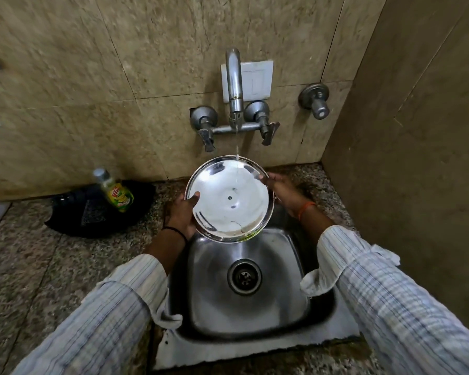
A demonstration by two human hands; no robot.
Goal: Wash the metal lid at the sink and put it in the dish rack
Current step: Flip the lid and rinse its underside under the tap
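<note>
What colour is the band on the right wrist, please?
Orange band, clearest in the head view.

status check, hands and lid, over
Left hand and right hand both gripping metal lid by its rim. Lid tilted under running tap, above sink. Nothing in the way.

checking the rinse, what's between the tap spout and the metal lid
In the head view, only a thin stream of water runs from the tap spout down onto the metal lid; nothing else lies between them.
</note>
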